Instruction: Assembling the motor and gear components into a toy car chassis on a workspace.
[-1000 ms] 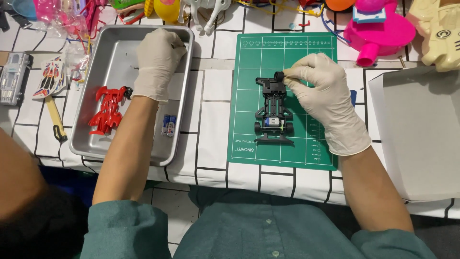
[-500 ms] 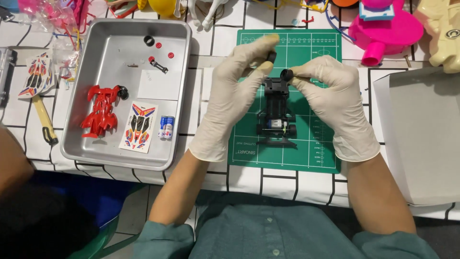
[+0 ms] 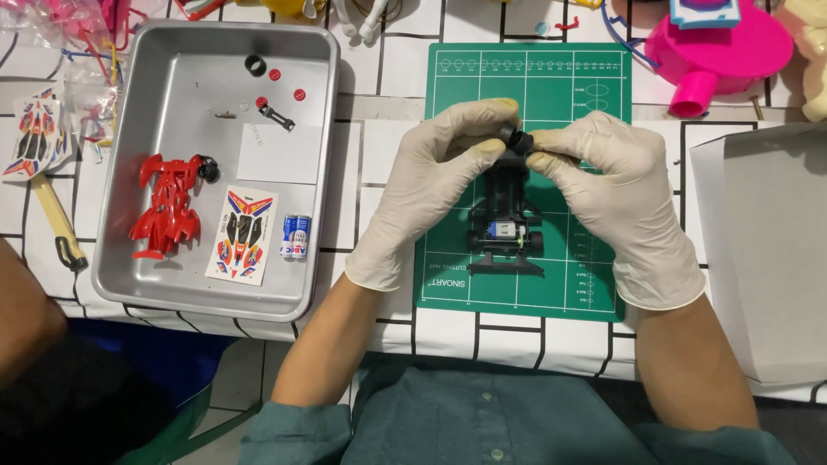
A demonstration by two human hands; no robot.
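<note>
Two gloved hands, my left hand (image 3: 435, 185) and right hand (image 3: 616, 194), are pinching a small black wheel (image 3: 515, 138) at the far end of the black toy car chassis (image 3: 506, 220), lying lengthwise away from me on the green cutting mat (image 3: 551, 77).

Black toy car chassis (image 3: 506, 226) lying flat on the green cutting mat (image 3: 568, 86), small motor with a blue band showing at its near end, small black wheel (image 3: 515, 138) pinched at its far end, right of the metal tray.
</note>
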